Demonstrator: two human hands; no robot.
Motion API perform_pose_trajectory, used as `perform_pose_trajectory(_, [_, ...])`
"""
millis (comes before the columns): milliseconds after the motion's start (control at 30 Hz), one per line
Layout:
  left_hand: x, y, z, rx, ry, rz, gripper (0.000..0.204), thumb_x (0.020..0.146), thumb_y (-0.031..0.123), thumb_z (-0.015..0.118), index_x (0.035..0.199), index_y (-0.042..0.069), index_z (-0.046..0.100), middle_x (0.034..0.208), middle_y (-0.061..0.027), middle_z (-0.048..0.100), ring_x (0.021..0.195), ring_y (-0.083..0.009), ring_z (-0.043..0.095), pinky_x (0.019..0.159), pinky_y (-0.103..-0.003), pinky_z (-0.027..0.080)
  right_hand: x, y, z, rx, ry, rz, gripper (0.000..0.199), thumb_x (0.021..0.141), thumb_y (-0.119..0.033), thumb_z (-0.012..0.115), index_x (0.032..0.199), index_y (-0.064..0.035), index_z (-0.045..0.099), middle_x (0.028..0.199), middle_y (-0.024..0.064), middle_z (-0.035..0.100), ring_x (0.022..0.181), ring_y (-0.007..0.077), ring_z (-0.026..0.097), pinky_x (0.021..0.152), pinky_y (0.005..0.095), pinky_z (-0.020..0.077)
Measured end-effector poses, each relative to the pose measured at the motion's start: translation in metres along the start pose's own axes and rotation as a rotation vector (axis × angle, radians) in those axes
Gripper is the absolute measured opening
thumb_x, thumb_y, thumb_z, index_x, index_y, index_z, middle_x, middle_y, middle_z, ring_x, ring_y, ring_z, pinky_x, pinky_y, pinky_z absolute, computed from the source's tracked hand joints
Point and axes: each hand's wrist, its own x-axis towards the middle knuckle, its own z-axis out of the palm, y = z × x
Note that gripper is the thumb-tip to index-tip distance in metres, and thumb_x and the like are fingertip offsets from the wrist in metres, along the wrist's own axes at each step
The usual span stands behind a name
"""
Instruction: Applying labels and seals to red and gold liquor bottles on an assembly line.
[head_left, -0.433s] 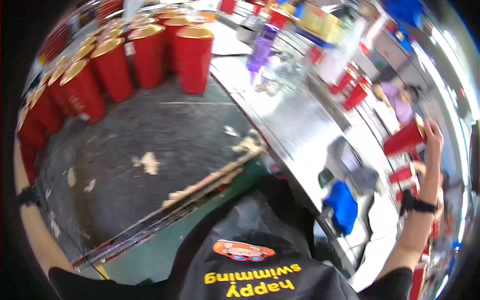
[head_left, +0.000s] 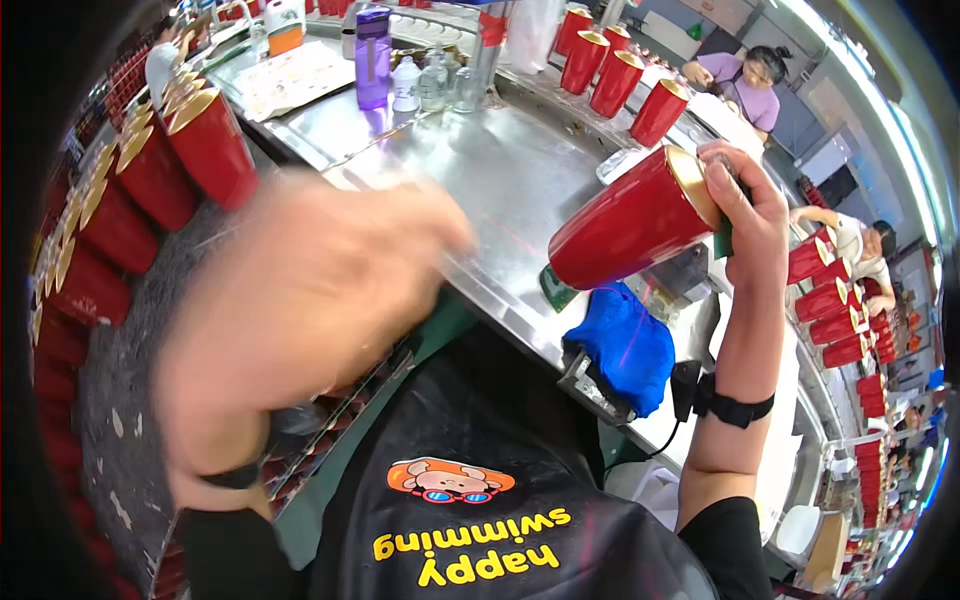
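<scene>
A tapered red container (head_left: 630,225) with a gold-coloured end is tilted over the metal bench, its narrower end towards the lower left. My right hand (head_left: 745,200) is closed on the gold end, with fingers bent over the rim. My left hand (head_left: 320,270) is smeared by motion in front of the bench edge, so its fingers cannot be read. Below the red container sits a bunched bright blue cloth or wrap (head_left: 625,345) on a metal fixture. Beside it a dark green piece (head_left: 556,288) shows under the container's lower end.
Several red containers (head_left: 150,175) with gold tops crowd the dark worktop (head_left: 105,420) at left. On the metal bench (head_left: 480,175) stand a purple bottle (head_left: 373,60) and small clear bottles (head_left: 433,82). More red containers (head_left: 615,85) line the far side, where co-workers (head_left: 755,90) sit.
The view has swung right. My left hand has moved from the row of containers at far left into the middle. My right hand has brought the red container closer, over the blue cloth.
</scene>
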Motion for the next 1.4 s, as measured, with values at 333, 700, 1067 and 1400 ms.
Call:
perform_pose_trajectory(333, [0.105,-0.097,0.24,0.026,-0.074,0.328,0.016,0.08,0.004,0.055,0.095,0.002,0.059,0.096,-0.0183,0.064,0.099,-0.0345,0.059,0.086,-0.045,0.045,-0.047,0.001,-0.02,0.017,0.06,-0.07,0.021,0.081,-0.01,0.072,0.099,-0.0009,0.065,0.111,0.0113,0.06,0.108,0.0199,0.054,0.094,0.0335,0.041])
perform_pose_trajectory(700, [0.115,-0.039,0.191,-0.668,0.153,0.369,0.096,0.074,0.056,0.075,0.139,-0.001,0.034,0.128,-0.0197,0.047,0.119,-0.0307,0.049,0.102,-0.039,0.038,-0.05,0.027,0.052,-0.287,-0.034,-0.192,0.028,0.073,-0.018,0.079,0.089,-0.0024,0.062,0.104,0.0137,0.057,0.098,0.0322,0.054,0.087,0.0391,0.0449])
perform_pose_trajectory(1067, [0.131,-0.067,0.214,-1.145,0.045,0.326,0.094,0.069,0.052,0.08,0.133,0.0,0.035,0.123,-0.0204,0.049,0.109,-0.0267,0.056,0.092,-0.037,0.047,0.056,0.175,-0.16,-1.27,-0.488,0.292,0.047,0.085,0.002,0.051,0.128,-0.0144,0.058,0.135,0.0155,0.049,0.117,0.0341,0.053,0.098,0.0418,0.044])
perform_pose_trajectory(1400, [0.136,-0.09,0.219,-1.08,0.017,0.403,0.105,0.057,0.056,0.086,0.132,0.006,0.033,0.123,-0.0278,0.047,0.111,-0.0334,0.053,0.093,-0.043,0.047,0.095,0.269,-0.134,-1.48,-0.747,0.43,0.062,0.087,-0.007,0.05,0.142,-0.034,0.042,0.145,0.0101,0.036,0.128,0.0351,0.044,0.096,0.0452,0.0482])
